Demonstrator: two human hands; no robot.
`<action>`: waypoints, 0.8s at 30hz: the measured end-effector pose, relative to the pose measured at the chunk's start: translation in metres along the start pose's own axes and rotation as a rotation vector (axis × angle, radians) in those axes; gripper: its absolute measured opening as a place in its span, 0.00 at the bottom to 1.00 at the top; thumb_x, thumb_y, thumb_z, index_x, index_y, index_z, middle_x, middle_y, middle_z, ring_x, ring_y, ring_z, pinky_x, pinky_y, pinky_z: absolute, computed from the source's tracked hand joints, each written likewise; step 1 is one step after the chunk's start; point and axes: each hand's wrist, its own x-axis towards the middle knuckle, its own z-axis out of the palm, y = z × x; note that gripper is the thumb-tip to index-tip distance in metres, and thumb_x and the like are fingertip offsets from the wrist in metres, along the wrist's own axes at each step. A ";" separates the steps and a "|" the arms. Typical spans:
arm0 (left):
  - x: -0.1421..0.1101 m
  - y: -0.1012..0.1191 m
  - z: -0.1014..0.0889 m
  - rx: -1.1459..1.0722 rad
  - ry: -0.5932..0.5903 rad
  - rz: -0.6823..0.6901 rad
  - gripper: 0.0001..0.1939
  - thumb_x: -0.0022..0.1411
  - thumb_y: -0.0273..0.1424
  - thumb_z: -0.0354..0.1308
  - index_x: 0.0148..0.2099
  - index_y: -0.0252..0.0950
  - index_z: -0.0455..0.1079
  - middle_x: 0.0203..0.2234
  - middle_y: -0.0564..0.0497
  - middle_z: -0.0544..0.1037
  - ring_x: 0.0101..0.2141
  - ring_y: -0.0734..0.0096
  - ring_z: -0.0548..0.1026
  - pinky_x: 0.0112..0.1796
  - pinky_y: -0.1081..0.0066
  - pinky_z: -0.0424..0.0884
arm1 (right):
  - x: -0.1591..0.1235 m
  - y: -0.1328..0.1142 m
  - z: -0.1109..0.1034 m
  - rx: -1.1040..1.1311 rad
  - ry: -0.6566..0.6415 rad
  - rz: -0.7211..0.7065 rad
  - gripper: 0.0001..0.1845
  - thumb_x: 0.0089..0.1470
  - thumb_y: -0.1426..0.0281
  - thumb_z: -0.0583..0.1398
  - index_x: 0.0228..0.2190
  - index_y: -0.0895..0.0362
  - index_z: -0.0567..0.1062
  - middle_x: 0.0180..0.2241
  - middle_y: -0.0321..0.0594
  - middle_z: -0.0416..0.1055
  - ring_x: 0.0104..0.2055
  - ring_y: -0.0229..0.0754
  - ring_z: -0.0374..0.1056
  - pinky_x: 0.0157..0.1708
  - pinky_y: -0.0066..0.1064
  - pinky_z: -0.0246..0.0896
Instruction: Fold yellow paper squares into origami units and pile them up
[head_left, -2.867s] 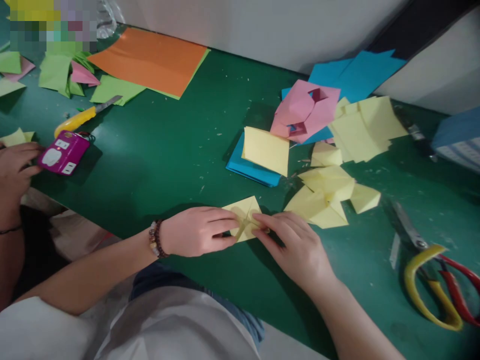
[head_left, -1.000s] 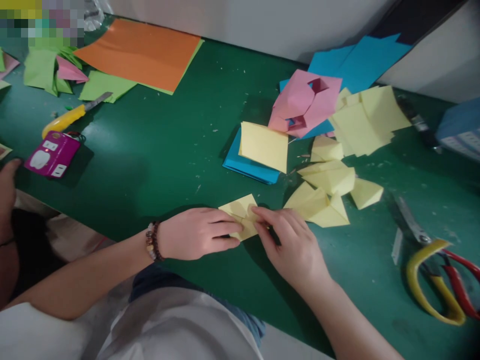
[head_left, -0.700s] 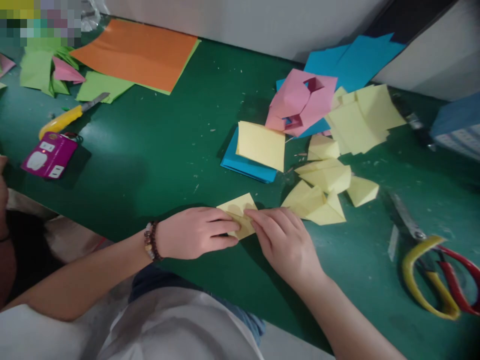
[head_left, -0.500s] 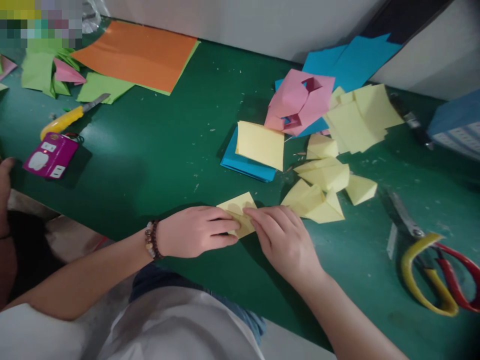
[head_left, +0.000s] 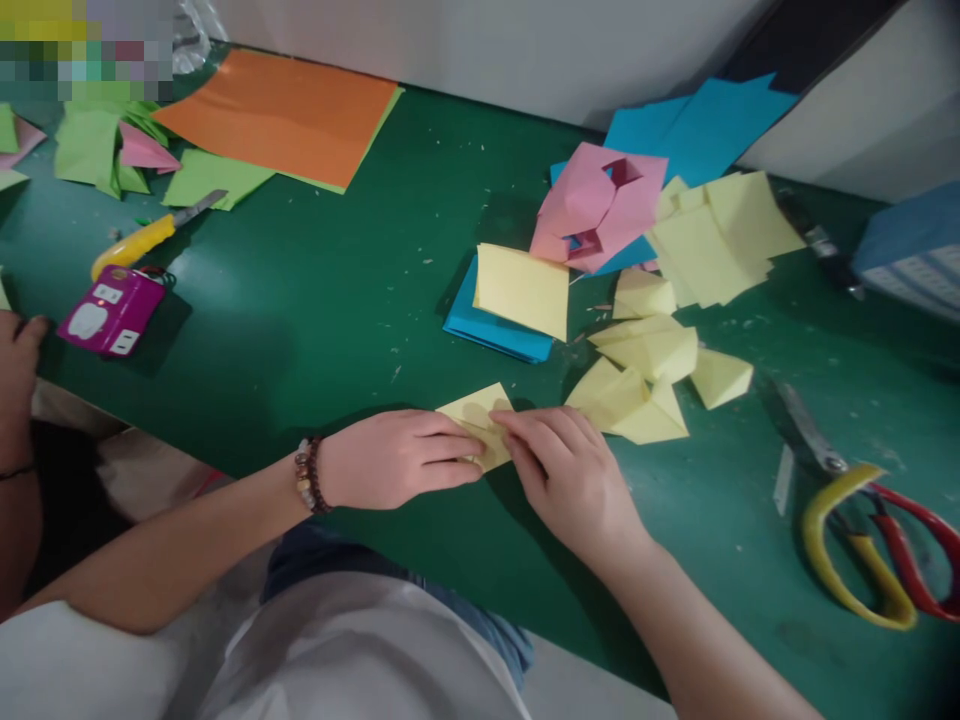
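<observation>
Moved: right hand (head_left: pixel 570 485) came closer to left hand (head_left: pixel 397 460) than before.
Hands: I see both pressing, fingers together on folded yellow paper (head_left: pixel 469 412).
Paper: between both hands, on green table top (head_left: pixel 300 370).
Far beyond right hand: blue box (head_left: pixel 911 255), inside I cannot tell.

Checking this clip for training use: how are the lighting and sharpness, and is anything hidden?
In the head view, the left hand and right hand look fairly sharp and throw dark shadows on the green mat. In the same view, a pale glare lies on the mat near the purple plug socket, the scissors look softer towards the dim lower-right corner, and a pixelated mosaic hides the top-left corner.
</observation>
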 end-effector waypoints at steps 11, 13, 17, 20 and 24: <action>0.000 0.002 0.000 0.017 0.035 -0.026 0.10 0.68 0.27 0.51 0.42 0.33 0.75 0.42 0.47 0.79 0.45 0.66 0.75 0.46 0.67 0.74 | 0.004 0.000 -0.001 0.098 -0.054 0.092 0.12 0.58 0.76 0.55 0.44 0.56 0.71 0.29 0.39 0.70 0.34 0.43 0.66 0.35 0.36 0.64; -0.001 0.001 0.000 0.025 0.030 -0.015 0.10 0.68 0.27 0.51 0.41 0.33 0.75 0.42 0.47 0.79 0.44 0.66 0.75 0.46 0.67 0.74 | 0.004 0.000 0.001 0.075 -0.051 0.092 0.12 0.58 0.76 0.55 0.44 0.56 0.71 0.29 0.39 0.71 0.35 0.44 0.67 0.35 0.37 0.63; -0.001 0.000 -0.001 0.028 0.031 0.001 0.09 0.67 0.26 0.52 0.41 0.33 0.75 0.42 0.47 0.79 0.44 0.66 0.75 0.47 0.67 0.74 | 0.004 -0.001 0.002 0.052 -0.042 0.089 0.11 0.58 0.75 0.54 0.43 0.57 0.71 0.29 0.40 0.71 0.34 0.45 0.66 0.34 0.37 0.62; -0.001 0.000 0.000 0.032 0.018 0.008 0.10 0.68 0.26 0.51 0.41 0.32 0.75 0.43 0.46 0.79 0.46 0.65 0.75 0.47 0.67 0.74 | 0.003 -0.001 0.002 0.055 -0.037 0.084 0.11 0.58 0.75 0.54 0.43 0.57 0.71 0.29 0.40 0.71 0.34 0.44 0.66 0.34 0.36 0.62; -0.002 0.001 0.000 0.030 -0.003 -0.017 0.12 0.69 0.27 0.50 0.49 0.35 0.73 0.46 0.47 0.78 0.48 0.66 0.74 0.48 0.66 0.73 | 0.003 0.000 0.001 0.073 -0.041 0.088 0.11 0.58 0.75 0.55 0.44 0.56 0.71 0.29 0.39 0.70 0.35 0.44 0.66 0.35 0.36 0.62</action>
